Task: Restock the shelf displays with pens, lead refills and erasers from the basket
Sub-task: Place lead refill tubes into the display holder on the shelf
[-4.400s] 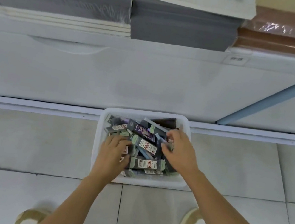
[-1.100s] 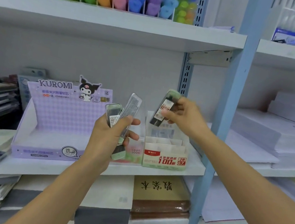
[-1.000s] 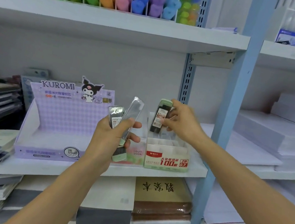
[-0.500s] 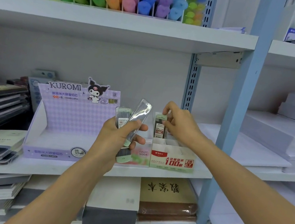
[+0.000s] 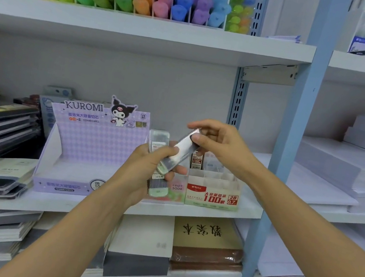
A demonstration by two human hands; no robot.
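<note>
Raised left hand [image 5: 147, 168] grips lead refill cases [image 5: 158, 139], thumb across them; right hand [image 5: 221, 145] pinches the tilted case [image 5: 177, 154] at its top end.

open air from both hands up to the white upper shelf board [image 5: 135, 26]. right hand [image 5: 224, 145] sits just above the red-and-white cardboard divider box [image 5: 212, 196]; its cells open upward, with one dark-labelled refill case [image 5: 197, 161] standing in a back cell under the palm. left hand [image 5: 144, 170] and the clutch of clear plastic refill cases [image 5: 175, 154], held by both hands, block the approach from that box's left and cover the small clear fruit soda box [image 5: 177, 190]. left of left hand: purple kuromi cardboard display [image 5: 92, 144], tall back panel, open tray in front. right of right hand: light blue steel post [image 5: 298, 124] limits sideways reach. behind it: grey slotted upright [image 5: 238, 99].
</note>
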